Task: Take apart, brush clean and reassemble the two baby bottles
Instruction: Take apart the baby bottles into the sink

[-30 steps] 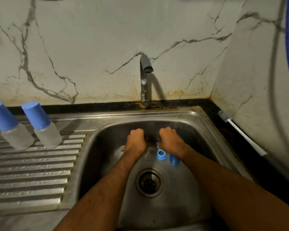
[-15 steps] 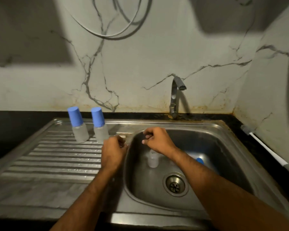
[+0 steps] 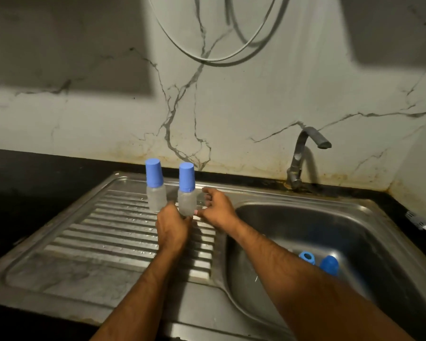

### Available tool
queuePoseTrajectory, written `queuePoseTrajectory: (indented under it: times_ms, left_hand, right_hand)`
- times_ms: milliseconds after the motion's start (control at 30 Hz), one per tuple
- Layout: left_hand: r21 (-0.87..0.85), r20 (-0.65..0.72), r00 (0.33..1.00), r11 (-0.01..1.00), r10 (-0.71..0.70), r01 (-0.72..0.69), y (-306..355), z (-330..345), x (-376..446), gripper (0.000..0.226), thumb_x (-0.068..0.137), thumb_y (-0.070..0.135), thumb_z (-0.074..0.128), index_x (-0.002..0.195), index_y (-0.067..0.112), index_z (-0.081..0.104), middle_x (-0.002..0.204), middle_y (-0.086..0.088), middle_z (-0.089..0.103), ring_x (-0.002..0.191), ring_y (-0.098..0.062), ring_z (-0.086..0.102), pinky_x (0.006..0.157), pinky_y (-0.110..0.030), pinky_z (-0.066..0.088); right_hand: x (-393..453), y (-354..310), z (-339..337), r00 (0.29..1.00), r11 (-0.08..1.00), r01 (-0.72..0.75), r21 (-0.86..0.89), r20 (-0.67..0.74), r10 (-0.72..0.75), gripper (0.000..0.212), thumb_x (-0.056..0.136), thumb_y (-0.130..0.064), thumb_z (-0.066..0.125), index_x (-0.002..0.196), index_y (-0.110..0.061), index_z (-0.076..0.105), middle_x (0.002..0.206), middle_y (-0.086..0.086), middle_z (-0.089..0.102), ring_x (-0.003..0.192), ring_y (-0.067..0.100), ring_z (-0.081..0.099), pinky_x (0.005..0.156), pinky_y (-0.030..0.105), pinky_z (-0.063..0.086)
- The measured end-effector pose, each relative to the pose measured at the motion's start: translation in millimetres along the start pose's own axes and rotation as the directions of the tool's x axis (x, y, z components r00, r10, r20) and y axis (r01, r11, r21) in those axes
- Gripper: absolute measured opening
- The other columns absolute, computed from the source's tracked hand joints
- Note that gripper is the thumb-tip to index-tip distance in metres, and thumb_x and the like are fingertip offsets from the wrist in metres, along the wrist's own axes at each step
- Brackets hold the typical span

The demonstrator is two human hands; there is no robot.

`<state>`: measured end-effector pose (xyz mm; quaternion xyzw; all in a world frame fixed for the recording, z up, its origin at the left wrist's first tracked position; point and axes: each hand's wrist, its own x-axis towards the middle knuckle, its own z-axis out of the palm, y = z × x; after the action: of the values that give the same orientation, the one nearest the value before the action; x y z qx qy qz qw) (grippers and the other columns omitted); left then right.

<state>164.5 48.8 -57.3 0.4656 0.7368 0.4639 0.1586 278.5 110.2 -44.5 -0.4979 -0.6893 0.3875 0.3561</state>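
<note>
Two clear baby bottles with blue caps stand upright on the steel drainboard (image 3: 89, 232), the left bottle (image 3: 155, 193) and the right bottle (image 3: 187, 196) close together. My left hand (image 3: 172, 227) is curled round the base of the right bottle and hides its bottom. My right hand (image 3: 217, 207) is just right of that bottle with fingers spread, its thumb tip near the base. A blue screw ring (image 3: 306, 257) and a blue cap (image 3: 329, 265) lie in the sink basin (image 3: 293, 217), partly behind my right forearm.
A bent tap (image 3: 303, 153) rises behind the basin at the back wall. A white-handled bottle brush (image 3: 422, 225) lies on the black counter at the far right. A cable loop hangs on the marble wall above.
Both hands left the basin and moved left onto the drainboard, reaching the right bottle. The view swung left and up, so the basin now sits at the right.
</note>
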Motion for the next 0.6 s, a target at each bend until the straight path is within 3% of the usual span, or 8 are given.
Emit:
queuePoseTrajectory:
  times_ms: [167,300,467,600]
  left_hand:
    - [-0.076,0.019,0.998,0.996,0.055,-0.053,-1,5,11,0.021,0.090,0.017,0.069,0.108,0.021,0.060,0.096,0.005,0.066,0.090,-0.015,0.064,0.076,-0.029,0.049]
    - [-0.090,0.019,0.995,0.991,0.096,-0.094,0,11,12,0.018,0.090,0.014,0.067,0.099,0.026,0.057,0.090,0.007,0.066,0.087,-0.012,0.066,0.069,-0.024,0.050]
    - [-0.075,0.020,0.990,0.987,0.141,-0.139,8,20,3,0.025,0.088,0.014,0.069,0.112,0.016,0.063,0.099,0.001,0.070,0.092,-0.016,0.067,0.083,-0.040,0.058]
    - [-0.089,0.045,0.982,0.980,0.185,-0.180,26,35,-15,0.031,0.085,0.017,0.073,0.115,0.018,0.063,0.104,0.002,0.069,0.094,-0.015,0.066,0.083,-0.036,0.057]
  right_hand:
    - [15,-1,15,1.000,1.000,0.015,0.007,-0.012,-0.015,0.079,0.077,-0.011,0.084,0.147,-0.019,0.047,0.137,0.003,0.061,0.121,0.021,0.060,0.103,0.040,0.051]
    - [19,1,18,0.999,0.998,0.036,0.046,-0.041,-0.034,0.062,0.080,-0.013,0.082,0.134,-0.025,0.055,0.123,-0.004,0.066,0.111,0.015,0.063,0.084,0.026,0.049]
    - [8,10,3,0.992,0.995,0.065,0.077,-0.117,-0.056,0.056,0.078,-0.013,0.084,0.127,-0.021,0.057,0.109,-0.005,0.068,0.099,0.012,0.067,0.075,0.021,0.054]
    - [-11,25,-34,0.981,0.992,0.091,0.084,-0.180,-0.075,0.055,0.073,-0.011,0.088,0.119,-0.019,0.059,0.109,-0.001,0.070,0.096,0.012,0.068,0.076,0.019,0.054]
